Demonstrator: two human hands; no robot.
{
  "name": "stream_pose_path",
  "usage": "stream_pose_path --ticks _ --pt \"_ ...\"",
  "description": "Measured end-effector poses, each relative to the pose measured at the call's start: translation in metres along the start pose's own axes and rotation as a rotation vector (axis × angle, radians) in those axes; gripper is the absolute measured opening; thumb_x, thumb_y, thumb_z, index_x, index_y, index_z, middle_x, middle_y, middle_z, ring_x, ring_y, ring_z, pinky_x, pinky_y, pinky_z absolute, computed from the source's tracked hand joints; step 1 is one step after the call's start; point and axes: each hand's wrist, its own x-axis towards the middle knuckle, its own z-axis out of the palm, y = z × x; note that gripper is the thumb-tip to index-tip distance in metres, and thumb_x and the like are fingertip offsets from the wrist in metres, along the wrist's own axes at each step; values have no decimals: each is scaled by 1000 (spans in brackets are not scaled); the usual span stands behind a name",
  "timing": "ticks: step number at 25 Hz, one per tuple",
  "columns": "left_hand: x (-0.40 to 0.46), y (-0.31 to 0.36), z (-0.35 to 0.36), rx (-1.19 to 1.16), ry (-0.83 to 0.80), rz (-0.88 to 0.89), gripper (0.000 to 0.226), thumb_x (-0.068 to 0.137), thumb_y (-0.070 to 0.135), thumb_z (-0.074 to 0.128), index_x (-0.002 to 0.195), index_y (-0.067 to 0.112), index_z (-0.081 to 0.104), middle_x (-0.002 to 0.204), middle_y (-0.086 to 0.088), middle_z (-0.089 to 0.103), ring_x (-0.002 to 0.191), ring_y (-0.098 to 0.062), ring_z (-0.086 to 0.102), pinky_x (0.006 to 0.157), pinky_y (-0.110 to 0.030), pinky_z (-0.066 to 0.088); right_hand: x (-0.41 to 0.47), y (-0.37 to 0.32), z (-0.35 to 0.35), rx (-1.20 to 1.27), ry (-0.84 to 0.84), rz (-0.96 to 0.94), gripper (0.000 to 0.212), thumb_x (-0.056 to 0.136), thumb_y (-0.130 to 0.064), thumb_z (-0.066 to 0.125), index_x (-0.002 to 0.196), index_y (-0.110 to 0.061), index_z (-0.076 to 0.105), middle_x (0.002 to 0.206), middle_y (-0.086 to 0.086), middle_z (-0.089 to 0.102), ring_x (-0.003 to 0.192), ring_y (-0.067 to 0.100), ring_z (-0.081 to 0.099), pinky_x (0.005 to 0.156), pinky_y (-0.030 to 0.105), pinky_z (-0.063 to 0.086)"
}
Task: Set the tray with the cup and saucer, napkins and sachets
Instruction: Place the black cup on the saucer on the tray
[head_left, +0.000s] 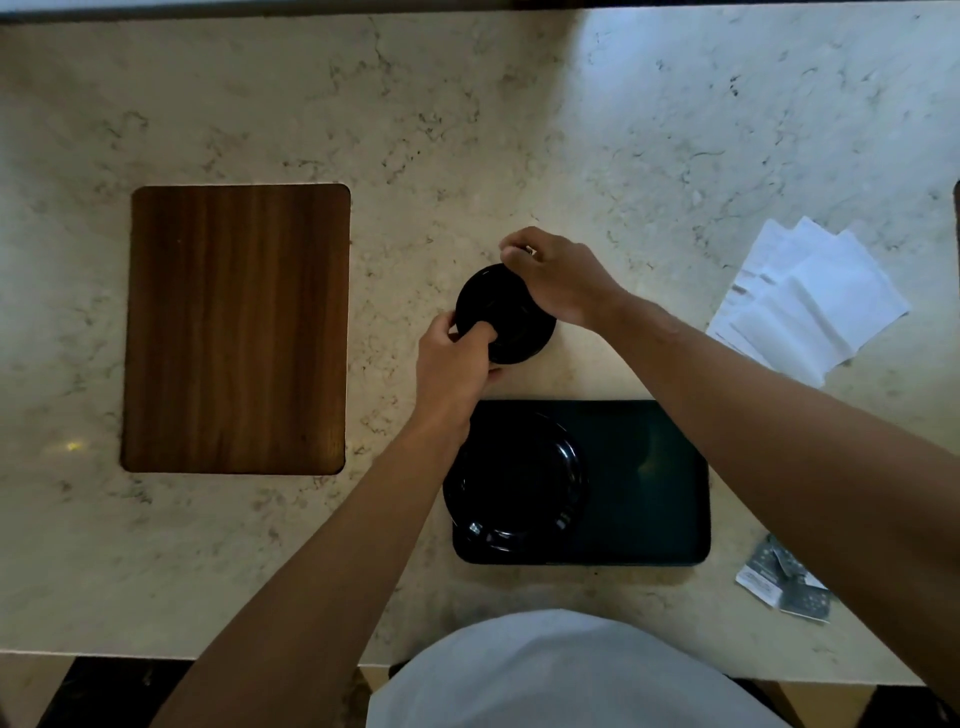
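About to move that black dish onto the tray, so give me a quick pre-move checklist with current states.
1. Left hand grips the near-left rim of the small black dish: ok.
2. Right hand grips the dish's far rim: ok.
3. Whether this dish is the cup or the saucer: cannot tell, too dark.
4. Black tray has bare space on its right half: ok.
5. Black plate sits fully inside the tray: not ok, it overhangs the left edge.
6. Napkins and sachets loaded on the tray: not ok, both lie on the counter.
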Motion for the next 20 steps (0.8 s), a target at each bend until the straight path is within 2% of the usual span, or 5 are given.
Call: stream_pose_path --ticks 4,7,9,12,20 --pt "-15 7 -13 -82 -16 51 37 88 14 59 122 24 68 115 -1 71 105 -23 70 82 -42 64 -29 -7 -5 63 56 -24 37 98 -44 48 132 -38 62 114 -11 63 103 6 57 72 7 37" --pt "-33 11 -23 -140 -16 104 33 90 13 58 119 24 69 113 2 70 105 -17 66 78 -39 64 -63 -19 -10 151 101 -55 32 96 -47 52 124 -40 66 98 -16 66 83 1 66 64 9 46" --pt "-45 11 -31 -154 -6 138 28 91 13 58 113 23 71 101 7 72 97 -14 68 72 -33 64 -90 -24 -9 283 104 -43 24 94 -45 58 113 -35 69 89 -11 67 71 6 73 66 24 61" --pt "-61 4 -44 -102 -21 157 24 88 15 59 107 21 73 84 14 76 83 -2 72 68 -27 61 -128 -18 0 392 92 -13 18 90 -46 65 100 -32 69 89 -1 74 71 17 77 80 44 64" --pt "-97 -44 -63 124 -83 124 22 75 32 62 83 48 74 85 17 76 82 -7 73 87 -48 61 -207 20 36 470 158 103 19 91 -40 71 94 -21 67 89 5 76 78 16 78 77 44 65"
